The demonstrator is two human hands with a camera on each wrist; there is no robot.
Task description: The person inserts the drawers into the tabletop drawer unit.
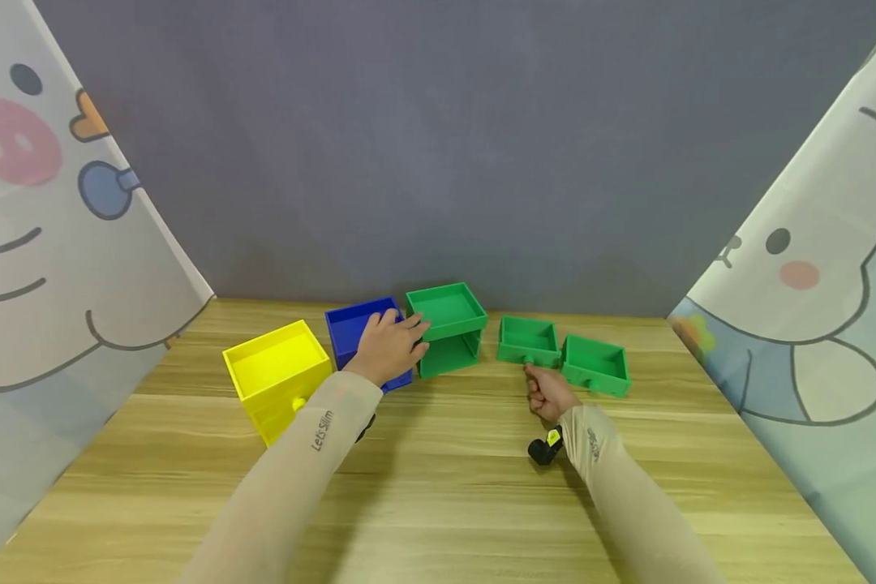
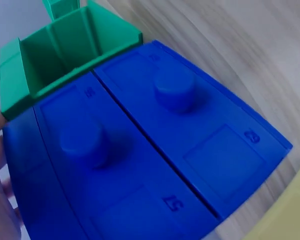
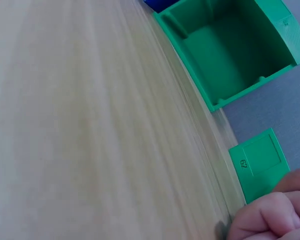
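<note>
My left hand point(image 1: 388, 345) reaches over the blue drawer cabinet point(image 1: 350, 328), its fingers spread toward the near left side of the green cabinet frame point(image 1: 447, 312). In the left wrist view the blue cabinet point(image 2: 135, 145) shows two round knobs, and fingers point(image 2: 0, 165) lie along its edge, beside the green frame point(image 2: 55, 55). The frame's lower front is hollow. With curled fingers my right hand point(image 1: 551, 393) pinches the front of a small green drawer point(image 1: 529, 337) at its knob. In the right wrist view the fingers point(image 3: 270, 215) cover that knob on the drawer point(image 3: 260, 162).
A second green drawer point(image 1: 596, 365) sits just right of the first. At the left stands a yellow cabinet point(image 1: 277, 365) with an open top tray and a knob. All stand on a wooden table point(image 1: 445, 487), before a grey backdrop point(image 1: 438, 146) with cartoon-printed sheets at both sides.
</note>
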